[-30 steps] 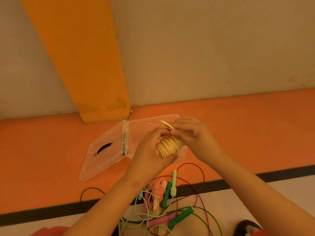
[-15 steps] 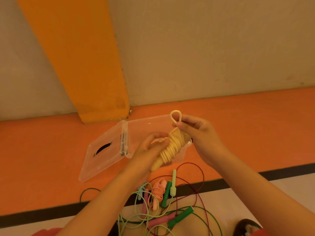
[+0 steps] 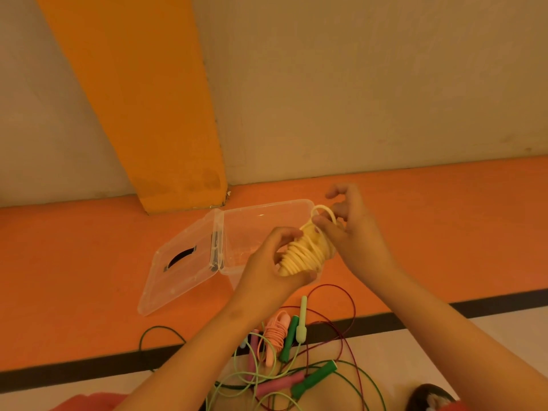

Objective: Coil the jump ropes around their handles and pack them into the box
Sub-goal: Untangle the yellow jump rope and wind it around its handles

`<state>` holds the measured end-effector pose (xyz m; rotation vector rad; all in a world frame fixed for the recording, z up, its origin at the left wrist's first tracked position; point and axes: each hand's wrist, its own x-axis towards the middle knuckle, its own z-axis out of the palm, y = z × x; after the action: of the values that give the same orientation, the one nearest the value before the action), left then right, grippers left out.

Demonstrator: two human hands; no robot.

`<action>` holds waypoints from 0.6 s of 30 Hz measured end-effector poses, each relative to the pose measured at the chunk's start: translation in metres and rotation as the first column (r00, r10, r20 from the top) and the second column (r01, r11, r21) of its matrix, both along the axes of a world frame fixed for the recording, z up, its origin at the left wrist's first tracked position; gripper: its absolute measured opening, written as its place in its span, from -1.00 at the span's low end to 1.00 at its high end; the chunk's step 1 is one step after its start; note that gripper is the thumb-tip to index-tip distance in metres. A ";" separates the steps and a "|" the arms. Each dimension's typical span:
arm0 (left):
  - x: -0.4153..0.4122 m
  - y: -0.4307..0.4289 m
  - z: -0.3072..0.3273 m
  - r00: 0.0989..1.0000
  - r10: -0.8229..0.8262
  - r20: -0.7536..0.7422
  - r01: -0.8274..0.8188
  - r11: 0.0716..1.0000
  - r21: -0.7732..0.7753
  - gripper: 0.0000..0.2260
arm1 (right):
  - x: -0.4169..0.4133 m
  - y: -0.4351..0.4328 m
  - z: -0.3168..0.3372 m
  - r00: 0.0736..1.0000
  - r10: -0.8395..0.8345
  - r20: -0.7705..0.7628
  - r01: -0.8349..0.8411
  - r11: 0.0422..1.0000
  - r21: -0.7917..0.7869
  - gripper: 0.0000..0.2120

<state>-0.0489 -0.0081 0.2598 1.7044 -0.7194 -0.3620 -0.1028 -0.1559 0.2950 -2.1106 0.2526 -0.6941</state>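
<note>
Yellow rope bundle held above the clear box [image 3: 243,229]

Left hand [image 3: 267,268] grips the coiled yellow jump rope [image 3: 305,252]; right hand [image 3: 353,232] pinches its end loop.

Plain beige wall [image 3: 370,84] fills the top half, with faint scuffs. A wide orange band [image 3: 142,99] slants down it to the floor edge; painted stripe or pillar, cannot tell. An orange floor strip [image 3: 74,262] runs along the wall base. A black line [image 3: 489,306] borders its near side, with pale floor [image 3: 527,330] nearer the camera. The light is warm, yellowish and fairly dim. A red patch [image 3: 86,403] sits at the bottom left edge, unclear what.
</note>
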 end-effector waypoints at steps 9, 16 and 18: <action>0.001 0.001 -0.003 0.999 -0.014 -0.039 0.014 1.000 0.007 -0.52 | -0.006 0.003 0.013 0.973 0.231 -0.007 -0.209 0.891 0.402 -0.84; 0.005 0.001 -0.006 0.998 0.026 0.049 -0.029 0.998 0.052 -0.55 | -0.006 -0.003 0.012 0.950 0.309 0.035 -0.280 0.803 0.527 -0.92; 0.005 0.001 -0.006 0.997 0.032 0.067 -0.037 0.997 0.066 -0.56 | -0.005 -0.005 0.010 0.954 0.301 0.011 -0.267 0.827 0.494 -0.87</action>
<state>-0.0435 -0.0068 0.2543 1.7971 -0.7320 -0.3098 -0.1080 -0.1607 0.3046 -1.6319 0.1269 -0.3322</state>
